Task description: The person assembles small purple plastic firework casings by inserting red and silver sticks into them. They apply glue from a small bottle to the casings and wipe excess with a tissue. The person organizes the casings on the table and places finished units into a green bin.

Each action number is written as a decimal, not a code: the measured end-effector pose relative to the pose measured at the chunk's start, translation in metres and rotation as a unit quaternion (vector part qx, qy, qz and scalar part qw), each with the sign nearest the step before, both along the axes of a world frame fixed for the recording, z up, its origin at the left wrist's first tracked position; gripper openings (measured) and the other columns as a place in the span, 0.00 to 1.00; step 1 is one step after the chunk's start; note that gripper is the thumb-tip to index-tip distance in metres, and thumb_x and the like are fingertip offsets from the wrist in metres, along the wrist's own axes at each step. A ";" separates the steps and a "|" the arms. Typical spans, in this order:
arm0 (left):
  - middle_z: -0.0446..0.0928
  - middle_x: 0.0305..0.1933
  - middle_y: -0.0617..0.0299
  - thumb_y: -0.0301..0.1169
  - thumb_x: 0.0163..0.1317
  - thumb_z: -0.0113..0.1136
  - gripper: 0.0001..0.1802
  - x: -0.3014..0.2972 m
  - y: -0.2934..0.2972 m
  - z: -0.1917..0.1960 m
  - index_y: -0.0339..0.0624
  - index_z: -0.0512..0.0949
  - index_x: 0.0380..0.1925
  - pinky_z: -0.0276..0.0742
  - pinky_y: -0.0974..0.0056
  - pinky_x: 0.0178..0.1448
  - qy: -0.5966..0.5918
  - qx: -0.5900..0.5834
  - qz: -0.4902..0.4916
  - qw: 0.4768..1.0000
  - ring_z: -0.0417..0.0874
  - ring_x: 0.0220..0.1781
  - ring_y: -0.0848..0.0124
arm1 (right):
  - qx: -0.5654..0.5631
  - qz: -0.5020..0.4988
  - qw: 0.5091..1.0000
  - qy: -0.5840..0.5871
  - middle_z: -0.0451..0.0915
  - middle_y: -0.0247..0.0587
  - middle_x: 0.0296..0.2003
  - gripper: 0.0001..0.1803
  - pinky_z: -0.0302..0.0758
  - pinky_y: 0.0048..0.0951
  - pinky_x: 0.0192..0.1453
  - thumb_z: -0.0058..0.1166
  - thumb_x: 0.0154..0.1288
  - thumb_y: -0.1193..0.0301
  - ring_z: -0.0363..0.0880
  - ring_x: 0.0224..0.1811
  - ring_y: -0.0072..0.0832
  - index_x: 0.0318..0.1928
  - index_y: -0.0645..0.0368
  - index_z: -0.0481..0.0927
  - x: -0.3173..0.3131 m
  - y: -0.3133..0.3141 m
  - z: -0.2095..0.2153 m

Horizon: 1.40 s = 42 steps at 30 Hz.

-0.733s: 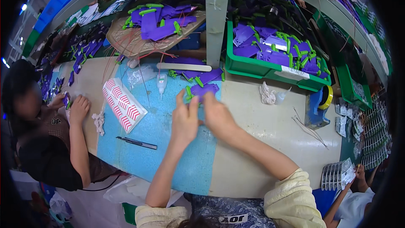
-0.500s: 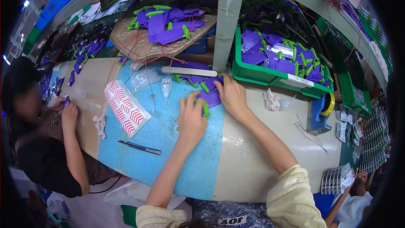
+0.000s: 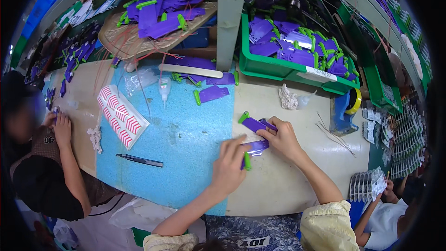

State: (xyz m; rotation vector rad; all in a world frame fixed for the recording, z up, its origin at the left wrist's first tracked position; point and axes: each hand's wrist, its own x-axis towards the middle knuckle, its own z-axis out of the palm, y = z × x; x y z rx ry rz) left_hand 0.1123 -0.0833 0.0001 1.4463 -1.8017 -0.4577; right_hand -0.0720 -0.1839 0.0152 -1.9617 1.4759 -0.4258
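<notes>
Two purple-and-green pieces in play: my left hand [image 3: 228, 167] grips one [image 3: 252, 149] lying crosswise, my right hand [image 3: 280, 137] pinches the other [image 3: 254, 123] just beyond it, angled toward the green bin [image 3: 297, 70].

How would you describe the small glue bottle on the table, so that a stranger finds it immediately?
Start at the light blue mat covering the middle of the worktable. Near its far edge, just right of the red-and-white striped sheets, lies a small clear squeeze bottle with its nozzle pointing toward the person. It is the only clear thing among purple and green plastic parts.
</notes>
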 end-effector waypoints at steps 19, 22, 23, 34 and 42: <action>0.84 0.34 0.58 0.39 0.76 0.55 0.17 0.004 0.005 0.058 0.34 0.79 0.36 0.75 0.68 0.35 0.333 0.283 0.042 0.899 0.80 0.31 0.76 | -0.285 0.152 0.944 -0.070 0.73 0.43 0.28 0.18 0.76 0.34 0.29 0.62 0.53 0.82 0.76 0.24 0.35 0.47 0.67 0.80 -0.032 0.044 0.072; 0.83 0.29 0.60 0.30 0.71 0.60 0.08 0.011 0.002 0.024 0.35 0.80 0.38 0.75 0.68 0.35 0.252 0.175 0.051 0.950 0.78 0.29 0.79 | -0.197 0.084 0.974 -0.071 0.72 0.46 0.29 0.21 0.77 0.41 0.34 0.59 0.56 0.83 0.79 0.28 0.43 0.52 0.66 0.79 -0.044 0.043 0.049; 0.83 0.30 0.61 0.30 0.71 0.60 0.08 0.007 0.003 0.016 0.35 0.80 0.39 0.75 0.68 0.35 0.263 0.170 0.057 0.948 0.78 0.29 0.79 | -0.193 0.102 0.973 -0.079 0.72 0.47 0.29 0.21 0.77 0.43 0.35 0.60 0.56 0.82 0.79 0.29 0.45 0.53 0.66 0.78 -0.033 0.044 0.033; 0.80 0.57 0.52 0.32 0.73 0.58 0.21 -0.002 0.011 0.031 0.35 0.72 0.61 0.77 0.67 0.47 0.705 0.289 0.063 0.645 0.84 0.47 0.67 | 0.391 -0.064 0.843 -0.363 0.78 0.25 0.23 0.05 0.57 0.20 0.24 0.69 0.60 0.75 0.68 0.24 0.12 0.34 0.60 0.84 -0.003 0.059 0.047; 0.81 0.54 0.46 0.41 0.79 0.48 0.19 -0.018 -0.009 0.039 0.38 0.70 0.57 0.81 0.54 0.62 0.707 0.258 -0.047 0.657 0.83 0.58 0.54 | 0.149 0.055 0.947 -0.280 0.76 0.30 0.19 0.10 0.60 0.25 0.22 0.70 0.60 0.68 0.67 0.19 0.16 0.33 0.62 0.85 -0.008 0.065 0.054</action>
